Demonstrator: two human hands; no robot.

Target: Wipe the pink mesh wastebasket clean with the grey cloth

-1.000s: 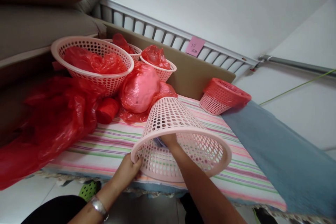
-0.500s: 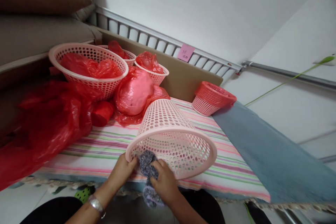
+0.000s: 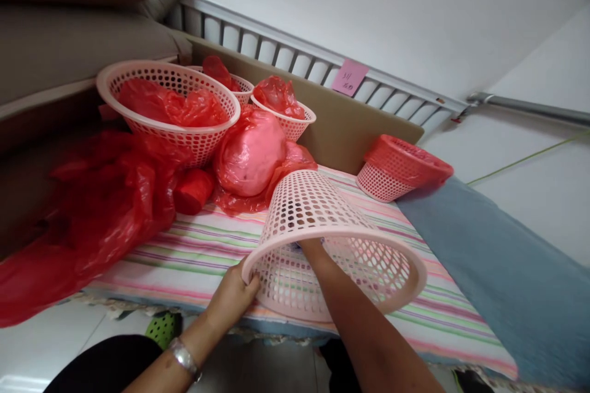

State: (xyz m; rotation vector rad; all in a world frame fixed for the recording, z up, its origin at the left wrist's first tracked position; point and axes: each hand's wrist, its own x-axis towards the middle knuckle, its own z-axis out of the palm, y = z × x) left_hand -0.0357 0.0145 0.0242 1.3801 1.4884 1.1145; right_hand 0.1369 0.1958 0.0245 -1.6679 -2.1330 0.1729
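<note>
A pale pink perforated basket lies on its side on the striped cloth, its mouth toward me. My left hand grips the basket's rim at the lower left, fingers curled over the edge. My right forearm reaches through the mouth, and my right hand is deep inside, mostly hidden behind the rim and mesh. Its fingers do not show. A grey-blue bit of something shows by that hand.
Behind stand pink baskets lined with red plastic bags, loose red bags, a bulging red bag, and a red basket at the right. A brown board and a white rail back the surface. A blue cloth covers the right.
Half a second ago my right hand held a grey fuzzy cloth at the basket's mouth. Now that hand is pushed deep inside the basket and the cloth is out of sight.
</note>
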